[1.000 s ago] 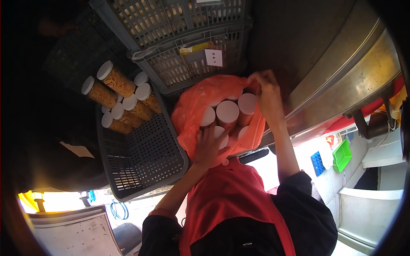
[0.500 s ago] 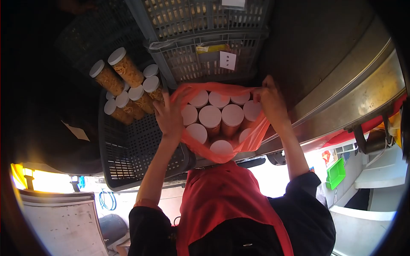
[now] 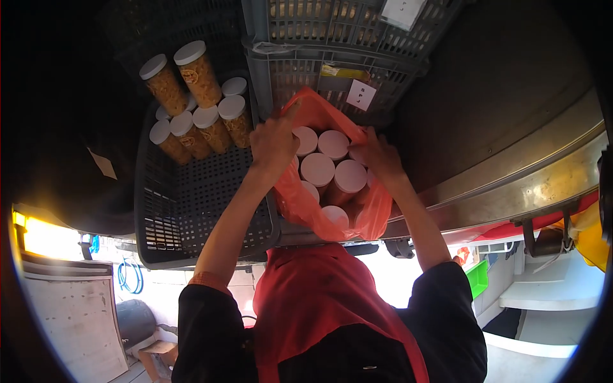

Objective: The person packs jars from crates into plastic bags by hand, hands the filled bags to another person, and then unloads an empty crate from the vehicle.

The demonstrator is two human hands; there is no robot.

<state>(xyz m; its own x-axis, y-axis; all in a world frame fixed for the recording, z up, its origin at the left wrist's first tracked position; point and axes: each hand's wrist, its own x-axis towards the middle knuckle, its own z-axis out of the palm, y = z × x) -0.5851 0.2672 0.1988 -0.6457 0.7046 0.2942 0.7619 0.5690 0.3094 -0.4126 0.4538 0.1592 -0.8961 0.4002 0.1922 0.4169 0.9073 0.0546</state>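
A red plastic bag (image 3: 300, 199) stands in front of me, packed with several jars (image 3: 317, 170) whose white lids face up. My left hand (image 3: 274, 143) is closed on the bag's left rim, with the index finger pointing along the edge. On the opposite side, my right hand (image 3: 378, 156) pinches the right rim. Between the two hands the mouth of the bag gapes, its back edge rising to a peak. Fingertips on both sides are partly hidden by the plastic and the lids.
Left of the bag sits a dark plastic basket (image 3: 211, 210), with several white-lidded jars of brownish food (image 3: 205, 131) at its far end. Stacked grey crates (image 3: 306, 73) bearing paper labels stand behind the bag. A metal rim (image 3: 511, 169) curves along the right.
Both hands have come closer together, narrowing the bag's mouth and covering some outer lids. The back edge of the bag has been drawn up into a peak. The camera view has shifted slightly.
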